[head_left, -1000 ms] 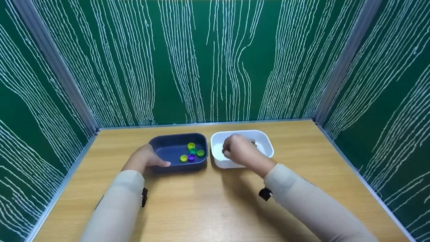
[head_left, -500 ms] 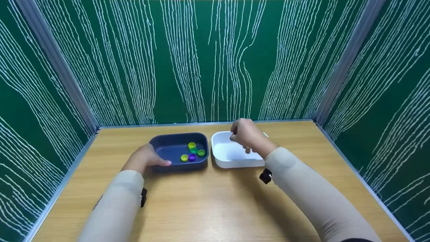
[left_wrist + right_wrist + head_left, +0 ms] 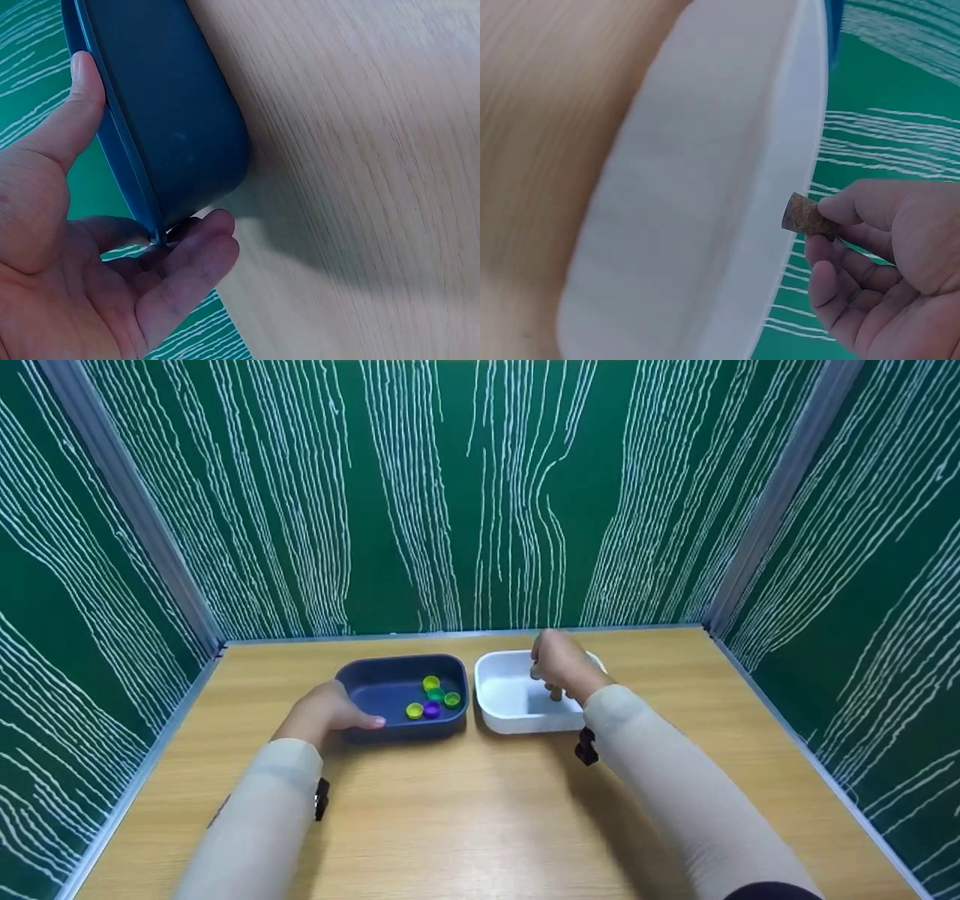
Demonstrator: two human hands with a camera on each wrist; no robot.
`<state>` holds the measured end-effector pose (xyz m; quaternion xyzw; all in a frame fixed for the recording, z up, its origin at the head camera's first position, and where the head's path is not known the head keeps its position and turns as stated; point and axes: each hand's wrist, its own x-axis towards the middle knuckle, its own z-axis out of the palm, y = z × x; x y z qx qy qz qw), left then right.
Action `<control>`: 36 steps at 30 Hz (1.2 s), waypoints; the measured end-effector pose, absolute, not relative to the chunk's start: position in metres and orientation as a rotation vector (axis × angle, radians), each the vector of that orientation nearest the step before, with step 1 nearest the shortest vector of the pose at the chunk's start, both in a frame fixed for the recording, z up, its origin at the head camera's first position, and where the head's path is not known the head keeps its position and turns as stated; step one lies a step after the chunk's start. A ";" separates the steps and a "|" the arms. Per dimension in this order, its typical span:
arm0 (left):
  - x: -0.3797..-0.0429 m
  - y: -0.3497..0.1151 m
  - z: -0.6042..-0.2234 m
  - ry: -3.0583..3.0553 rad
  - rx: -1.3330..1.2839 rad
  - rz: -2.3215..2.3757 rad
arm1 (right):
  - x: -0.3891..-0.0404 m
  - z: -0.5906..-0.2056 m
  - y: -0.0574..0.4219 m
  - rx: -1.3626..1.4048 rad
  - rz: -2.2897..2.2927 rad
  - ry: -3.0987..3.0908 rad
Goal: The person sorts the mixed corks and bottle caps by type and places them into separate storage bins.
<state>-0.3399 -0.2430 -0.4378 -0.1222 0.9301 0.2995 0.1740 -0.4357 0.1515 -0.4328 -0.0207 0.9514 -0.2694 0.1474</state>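
Observation:
My left hand (image 3: 326,711) holds the left end of a dark blue plastic tub (image 3: 375,697); in the left wrist view the thumb lies along its rim and the fingers curl at the corner. Several small round caps, yellow (image 3: 415,710), green (image 3: 451,700) and purple (image 3: 432,709), lie in the tub's right half. Over the white tub (image 3: 510,724) is my right hand (image 3: 564,664). Between thumb and fingers it pinches a cork (image 3: 807,215), plain in the right wrist view. Small brown pieces (image 3: 555,692) show just below the hand, too blurred to name.
Both tubs stand side by side on a wooden table (image 3: 457,810), a narrow gap between them. Green panels (image 3: 502,495) with white wavy lines rise behind and on both sides, with grey posts (image 3: 772,495) at the corners.
My right hand has risen from inside the white tub, then shifted slightly right above it. My left hand keeps its hold on the dark blue tub; the caps lie as before.

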 end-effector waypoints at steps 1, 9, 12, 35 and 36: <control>-0.338 -0.243 -0.437 2.636 -0.345 0.848 | -0.437 -0.437 0.152 -0.074 -0.761 2.757; -0.335 -0.242 -0.437 2.635 -0.338 0.852 | -0.438 -0.462 0.155 -0.129 -0.638 2.860; -0.337 -0.243 -0.439 2.640 -0.323 0.834 | -0.438 -0.467 0.155 -0.166 -0.594 2.887; -0.330 -0.258 -0.434 2.578 -0.309 0.947 | -0.426 -0.475 0.150 -0.182 -0.633 2.897; -0.330 -0.260 -0.434 2.576 -0.313 0.951 | -0.425 -0.473 0.149 -0.166 -0.630 2.889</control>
